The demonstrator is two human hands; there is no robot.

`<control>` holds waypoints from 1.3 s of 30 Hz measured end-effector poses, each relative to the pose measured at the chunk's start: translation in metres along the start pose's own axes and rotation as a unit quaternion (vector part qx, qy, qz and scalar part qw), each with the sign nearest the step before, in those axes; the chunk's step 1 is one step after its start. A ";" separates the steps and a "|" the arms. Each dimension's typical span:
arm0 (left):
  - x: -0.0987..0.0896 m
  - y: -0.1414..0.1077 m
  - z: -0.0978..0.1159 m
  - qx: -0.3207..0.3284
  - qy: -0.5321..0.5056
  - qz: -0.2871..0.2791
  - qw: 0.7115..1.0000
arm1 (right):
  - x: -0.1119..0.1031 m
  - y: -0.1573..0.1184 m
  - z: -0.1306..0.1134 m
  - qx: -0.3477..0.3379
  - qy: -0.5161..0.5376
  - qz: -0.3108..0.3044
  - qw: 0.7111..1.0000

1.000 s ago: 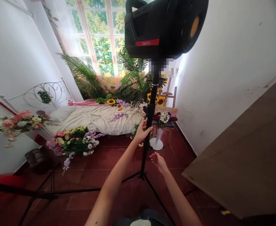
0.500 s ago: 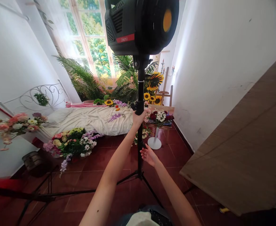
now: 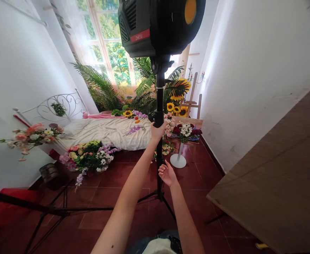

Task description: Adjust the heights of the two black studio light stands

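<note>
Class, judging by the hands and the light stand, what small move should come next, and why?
Probably the right hand should close on the black pole. Only the left hand plainly grips it, the bulky light sits high on top, and the right hand's loosely curled fingers are beside the pole.

And here's the studio light [image 3: 160,28], a matt black housing that looks like plastic; below it, the pole [image 3: 159,98], smooth and dark. Over to the bed cover [image 3: 112,132], soft, crumpled cloth! Floor tiles [image 3: 91,197], glossy and red; the easel [image 3: 194,95], plain wood; the headboard [image 3: 56,106], painted metal.
</note>
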State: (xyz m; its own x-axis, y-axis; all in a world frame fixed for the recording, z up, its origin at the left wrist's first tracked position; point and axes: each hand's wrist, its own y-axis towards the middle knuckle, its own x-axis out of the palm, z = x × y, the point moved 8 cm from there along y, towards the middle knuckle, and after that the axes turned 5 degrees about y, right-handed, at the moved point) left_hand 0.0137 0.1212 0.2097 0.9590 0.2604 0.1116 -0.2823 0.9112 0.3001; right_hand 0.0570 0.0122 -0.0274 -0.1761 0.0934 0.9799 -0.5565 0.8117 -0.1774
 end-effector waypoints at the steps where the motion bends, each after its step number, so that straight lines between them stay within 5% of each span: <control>1: 0.000 0.000 -0.001 -0.001 0.004 0.004 1.000 | -0.002 -0.002 -0.001 0.007 -0.015 0.011 1.000; 5: 0.000 -0.004 0.003 0.007 0.014 -0.001 1.000 | -0.011 -0.005 -0.010 -0.012 -0.085 0.071 0.994; 10: 0.001 -0.011 0.032 0.059 -0.054 -0.045 0.996 | -0.016 -0.006 -0.017 -0.027 -0.173 0.110 0.978; 15: 0.003 -0.008 0.050 0.062 -0.074 -0.061 0.993 | -0.013 -0.007 -0.022 -0.006 -0.215 0.094 0.972; 24: 0.010 -0.001 0.043 0.074 -0.029 -0.030 0.996 | -0.018 -0.001 -0.030 -0.024 -0.229 0.076 0.970; 27: 0.011 0.000 0.042 0.087 -0.024 -0.009 0.996 | -0.021 -0.005 -0.045 -0.104 -0.350 0.115 0.924; 31: 0.008 0.000 0.031 0.077 -0.004 0.006 0.997 | -0.010 -0.020 -0.073 -0.241 -0.564 0.169 0.772; 33: 0.007 -0.002 0.022 0.071 0.008 0.002 0.997 | -0.006 -0.026 -0.081 -0.281 -0.599 0.177 0.728; 36: 0.005 -0.008 0.006 0.062 0.020 -0.009 0.998 | -0.016 -0.024 -0.081 -0.265 -0.543 0.177 0.777; 39: 0.002 -0.015 -0.009 0.041 0.027 -0.012 0.999 | -0.034 -0.013 -0.063 -0.146 -0.466 0.177 0.855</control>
State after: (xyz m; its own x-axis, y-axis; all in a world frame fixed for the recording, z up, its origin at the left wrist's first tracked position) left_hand 0.0202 0.1109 0.1968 0.9650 0.2571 0.0519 -0.2572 0.8889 0.3790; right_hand 0.1214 0.0354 -0.0527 -0.9372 -0.0263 0.3478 -0.1319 0.9499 -0.2835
